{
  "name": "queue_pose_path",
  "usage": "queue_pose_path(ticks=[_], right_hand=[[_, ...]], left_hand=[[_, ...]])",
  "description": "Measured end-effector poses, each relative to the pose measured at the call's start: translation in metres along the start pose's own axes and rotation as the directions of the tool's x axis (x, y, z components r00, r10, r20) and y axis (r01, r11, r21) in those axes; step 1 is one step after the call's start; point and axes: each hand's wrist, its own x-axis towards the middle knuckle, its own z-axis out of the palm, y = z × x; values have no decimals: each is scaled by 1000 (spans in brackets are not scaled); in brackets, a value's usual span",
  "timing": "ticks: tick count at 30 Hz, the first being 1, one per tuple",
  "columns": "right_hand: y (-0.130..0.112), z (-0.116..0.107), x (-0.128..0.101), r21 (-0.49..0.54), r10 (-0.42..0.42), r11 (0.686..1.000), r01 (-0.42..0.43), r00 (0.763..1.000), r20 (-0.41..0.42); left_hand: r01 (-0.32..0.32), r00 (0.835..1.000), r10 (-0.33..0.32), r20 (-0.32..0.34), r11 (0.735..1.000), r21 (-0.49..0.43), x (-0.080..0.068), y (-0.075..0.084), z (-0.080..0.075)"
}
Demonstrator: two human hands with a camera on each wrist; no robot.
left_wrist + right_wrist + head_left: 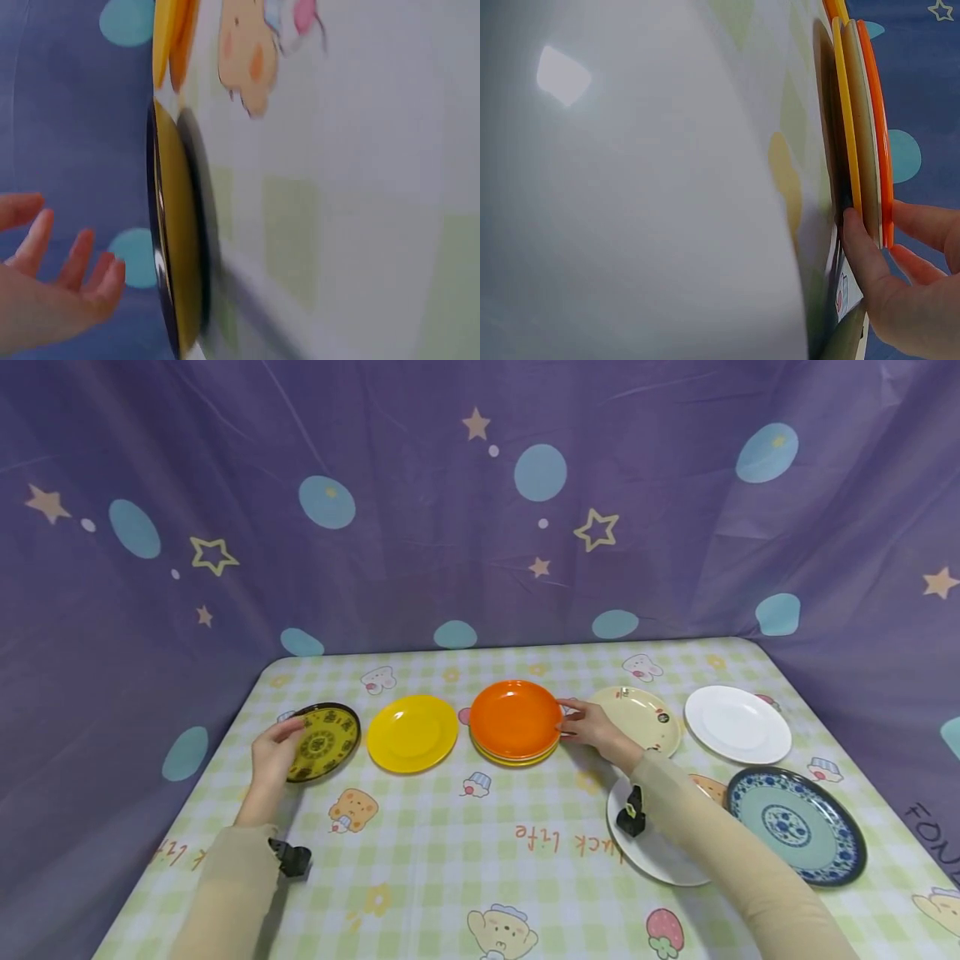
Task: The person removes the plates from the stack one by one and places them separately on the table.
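Just in from the middle of the far edge of the surface [420, 852], a small pile of plates [515, 720] is pinched by the right grip [588, 725] on the side that faces the right edge. The thumb [868, 253] is set low, against the yellow bottom plate [847, 112], and the fingers are put at the rim of the orange top plate [880, 112]. A pale plate [864, 127] is squeezed between the two. Whether the pile is lifted cannot be told.

The plates look hard, stiff and smooth, so they may be quick to slide on each other. What they are made of cannot be told; they are best handled as if they could crack. One plate should be light, but three held by one side may tip. The rim is best held on two sides, with the bottom plate borne from below.

Toward the far left corner, the left grip [276, 752] is held above a black-rimmed plate [322, 743], its fingers loose and apart, with nothing pinched. Between that plate and the pile, a big yellow plate [412, 734] is laid. By the far right corner, a white plate [738, 725] is seen.
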Motion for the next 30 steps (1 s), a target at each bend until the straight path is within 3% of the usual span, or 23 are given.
queue_pose_path(ticks=[6,10,14,18,26,30], right_hand=[[-1,-1,-4,-7,0,1000,0,1000,8],[-1,-1,-5,-5,-1,1000,2,1000,10],[0,-2,-3,-8,2,1000,-2,1000,14],[0,-2,-3,-12,-1,1000,1,1000,16],[-1,-2,-3,0,-18,1000,18,999,34],[-1,-1,-3,-3,-16,1000,16,999,29]], left_hand=[[-124,982,126,138,992,-29,-16,21,20],[-141,972,149,181,988,-58,-21,31,34],[-138,947,154,280,987,-76,-52,74,38],[-120,898,156,411,986,-112,-84,119,42],[-75,842,167,513,978,-195,-97,135,75],[-77,845,184,502,971,-227,-102,139,91]])
